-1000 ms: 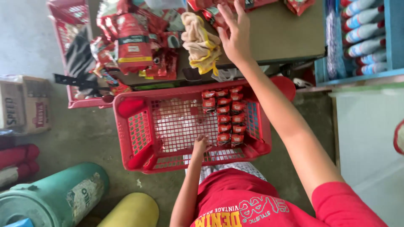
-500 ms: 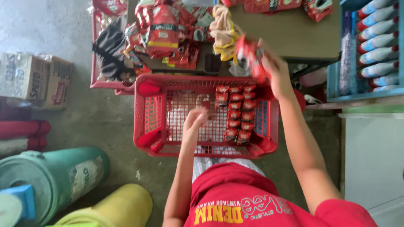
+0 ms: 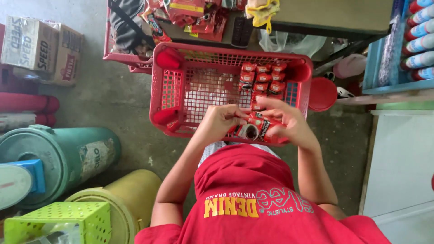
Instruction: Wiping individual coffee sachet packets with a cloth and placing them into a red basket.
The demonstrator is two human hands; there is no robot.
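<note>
Both my hands are on the sachet strip (image 3: 253,129), right over the near rim of the red basket (image 3: 159,90). My left hand (image 3: 220,121) pinches its left end, fingers pressed together on the packet. My right hand (image 3: 285,123) curls around the right end, thumb on top, fingers closed underneath. The strip lies between the two grips, so neither hand is nearer; its long axis runs left to right across me, tilting slightly down toward the right. The printed face points up at me. Just beyond my fingers, inside the basket, rows of matching sachets (image 3: 263,80) are packed against the right wall, their column running away from me. The basket's left half shows bare mesh.
</note>
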